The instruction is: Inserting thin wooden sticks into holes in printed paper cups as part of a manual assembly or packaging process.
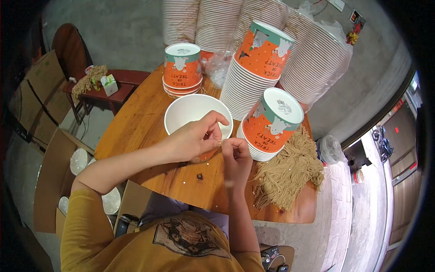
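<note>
In front of me a paper bucket (181,111) stands mouth up, white inside, with a little orange outer wall showing below my hands. My left hand (199,138) reaches across its near rim, thumb and fingers pinched together. Against those fingertips my right hand (238,156) is also pinched, at the bucket's near right side. Between them shows a tiny bit of what looks like tan cord; most of it is hidden by the fingers. A heap of tan cords (290,170) lies on the table right of my right hand.
Upside-down orange buckets stand in a short stack (182,68), a tall stack (253,68) and a near right stack (272,120) on the wooden table (131,120). Bagged white stacks (312,59) rise behind. A cardboard box (54,181) with buckets sits left; a red bench (127,77) stands beyond.
</note>
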`<action>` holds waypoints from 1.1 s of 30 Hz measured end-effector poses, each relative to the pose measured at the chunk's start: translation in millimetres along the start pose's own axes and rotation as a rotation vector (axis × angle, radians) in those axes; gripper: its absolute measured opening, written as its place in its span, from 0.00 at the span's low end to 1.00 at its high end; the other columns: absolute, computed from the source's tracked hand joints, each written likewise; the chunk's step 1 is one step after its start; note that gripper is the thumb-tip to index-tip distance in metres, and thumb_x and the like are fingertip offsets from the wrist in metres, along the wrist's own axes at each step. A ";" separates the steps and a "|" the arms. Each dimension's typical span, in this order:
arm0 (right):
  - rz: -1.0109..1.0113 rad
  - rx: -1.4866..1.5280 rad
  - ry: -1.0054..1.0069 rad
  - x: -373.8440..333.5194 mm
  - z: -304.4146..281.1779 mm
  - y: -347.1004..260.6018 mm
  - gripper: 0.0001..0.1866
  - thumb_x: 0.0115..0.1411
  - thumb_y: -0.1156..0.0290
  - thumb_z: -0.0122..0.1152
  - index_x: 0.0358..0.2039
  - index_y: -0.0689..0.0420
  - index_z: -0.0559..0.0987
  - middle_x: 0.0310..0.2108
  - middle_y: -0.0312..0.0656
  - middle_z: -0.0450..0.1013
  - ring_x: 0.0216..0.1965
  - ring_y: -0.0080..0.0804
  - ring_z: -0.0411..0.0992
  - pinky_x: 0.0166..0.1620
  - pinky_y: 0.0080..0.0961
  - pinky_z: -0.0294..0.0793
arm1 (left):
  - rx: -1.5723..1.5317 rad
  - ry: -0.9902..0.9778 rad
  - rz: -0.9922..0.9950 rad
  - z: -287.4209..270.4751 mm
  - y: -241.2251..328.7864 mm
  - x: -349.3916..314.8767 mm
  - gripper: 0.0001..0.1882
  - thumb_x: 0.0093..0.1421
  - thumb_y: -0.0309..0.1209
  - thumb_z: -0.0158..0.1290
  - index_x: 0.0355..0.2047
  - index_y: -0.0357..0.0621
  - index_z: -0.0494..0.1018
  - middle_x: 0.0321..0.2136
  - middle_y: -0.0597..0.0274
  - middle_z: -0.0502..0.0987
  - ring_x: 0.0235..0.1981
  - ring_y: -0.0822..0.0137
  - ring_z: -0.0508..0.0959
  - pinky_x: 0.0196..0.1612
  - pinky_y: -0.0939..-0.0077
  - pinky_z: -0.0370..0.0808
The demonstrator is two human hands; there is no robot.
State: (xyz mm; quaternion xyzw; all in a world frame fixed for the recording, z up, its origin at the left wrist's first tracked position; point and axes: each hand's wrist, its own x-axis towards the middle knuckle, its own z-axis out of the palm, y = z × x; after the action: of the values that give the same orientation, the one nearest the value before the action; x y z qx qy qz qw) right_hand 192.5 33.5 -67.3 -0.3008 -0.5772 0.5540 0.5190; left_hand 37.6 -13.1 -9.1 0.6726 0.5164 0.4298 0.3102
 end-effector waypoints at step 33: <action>0.138 0.036 -0.166 3.9 -19.9 -13.1 0.03 0.63 0.77 0.55 0.36 0.56 0.75 0.24 0.23 0.63 0.22 0.08 0.56 0.24 0.09 0.52 | 0.055 -0.078 -0.027 -4.6 1.1 7.3 0.15 0.64 0.26 0.51 0.49 0.40 0.61 0.29 0.68 0.70 0.33 0.76 0.70 0.43 0.77 0.70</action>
State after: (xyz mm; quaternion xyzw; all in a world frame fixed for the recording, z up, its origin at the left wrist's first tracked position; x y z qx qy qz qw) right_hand 212.9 40.9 -56.9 -0.2837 -0.5861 0.6216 0.4354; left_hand 34.7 -6.5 -4.3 0.6901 0.5246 0.3845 0.3173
